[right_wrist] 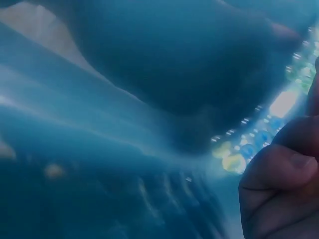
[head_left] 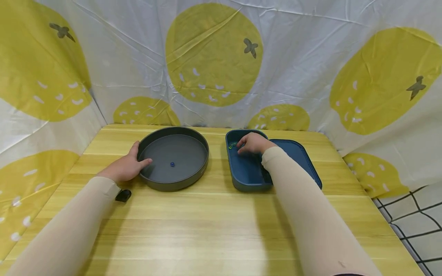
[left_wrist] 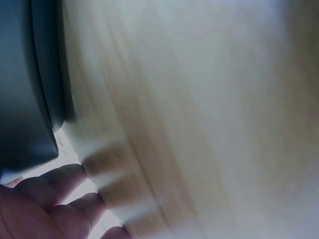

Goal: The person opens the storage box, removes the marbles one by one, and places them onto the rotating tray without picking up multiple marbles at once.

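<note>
At the left of the head view, my left hand [head_left: 124,166] rests against a round dark grey pan [head_left: 152,180], its thumb reaching over the rim. Fingertips touch the table beside the pan's outer wall [left_wrist: 22,94] in the left wrist view. One small blue bead [head_left: 172,164] lies on the pan floor. My right hand [head_left: 253,143] reaches into a blue rectangular box [head_left: 246,170], thumb and forefinger apart. Close to its fingers, green beads [head_left: 232,145] lie along the box's far-left side. Yellow beads [right_wrist: 233,163] and blue ones show beside the curled fingers in the right wrist view.
A blue lid [head_left: 297,153] lies against the box's right side, partly under the right arm. A small black object [head_left: 123,195] sits by the left wrist. Patterned cloth [head_left: 214,53] hangs behind the wooden table [head_left: 193,230]; a black wire grid [head_left: 414,214] stands at right.
</note>
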`<state>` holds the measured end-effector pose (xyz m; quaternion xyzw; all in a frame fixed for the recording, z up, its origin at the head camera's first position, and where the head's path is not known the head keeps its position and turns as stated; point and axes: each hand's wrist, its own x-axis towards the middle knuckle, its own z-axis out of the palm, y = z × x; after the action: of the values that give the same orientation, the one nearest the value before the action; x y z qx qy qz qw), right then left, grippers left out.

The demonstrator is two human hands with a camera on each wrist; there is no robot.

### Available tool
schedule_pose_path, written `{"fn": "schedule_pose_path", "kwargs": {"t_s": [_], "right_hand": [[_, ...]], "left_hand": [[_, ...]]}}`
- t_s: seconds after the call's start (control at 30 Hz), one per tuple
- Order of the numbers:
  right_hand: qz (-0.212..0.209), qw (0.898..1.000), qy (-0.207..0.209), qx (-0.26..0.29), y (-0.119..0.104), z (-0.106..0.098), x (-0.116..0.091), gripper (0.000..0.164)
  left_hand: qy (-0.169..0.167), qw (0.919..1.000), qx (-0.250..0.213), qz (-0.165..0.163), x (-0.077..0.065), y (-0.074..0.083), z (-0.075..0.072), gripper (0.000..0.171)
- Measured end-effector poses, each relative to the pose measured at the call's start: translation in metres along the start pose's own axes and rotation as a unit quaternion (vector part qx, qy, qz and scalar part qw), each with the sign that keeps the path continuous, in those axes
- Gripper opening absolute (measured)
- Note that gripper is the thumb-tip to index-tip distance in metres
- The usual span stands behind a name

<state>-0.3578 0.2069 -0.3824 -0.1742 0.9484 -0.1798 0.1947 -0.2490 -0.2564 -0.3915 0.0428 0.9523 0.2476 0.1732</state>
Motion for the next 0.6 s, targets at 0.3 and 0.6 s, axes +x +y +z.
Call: {"fn": "schedule_pose_path", "kwargs": {"t_s": [0.3, 0.6], "right_hand": [[0.008, 1.0, 0.009, -0.005, -0.001, 0.014, 0.007, 0.038], [-0.016, 1.0, -0.004, -0.007, -0.004, 0.018, 0.016, 0.041]], "left_hand": [[0.0, 1.0, 0.0, 0.001, -0.001, 0.0, 0.002, 0.106], [0.0, 1.0, 0.004, -0.003, 0.001, 0.0, 0.001, 0.106]]}}
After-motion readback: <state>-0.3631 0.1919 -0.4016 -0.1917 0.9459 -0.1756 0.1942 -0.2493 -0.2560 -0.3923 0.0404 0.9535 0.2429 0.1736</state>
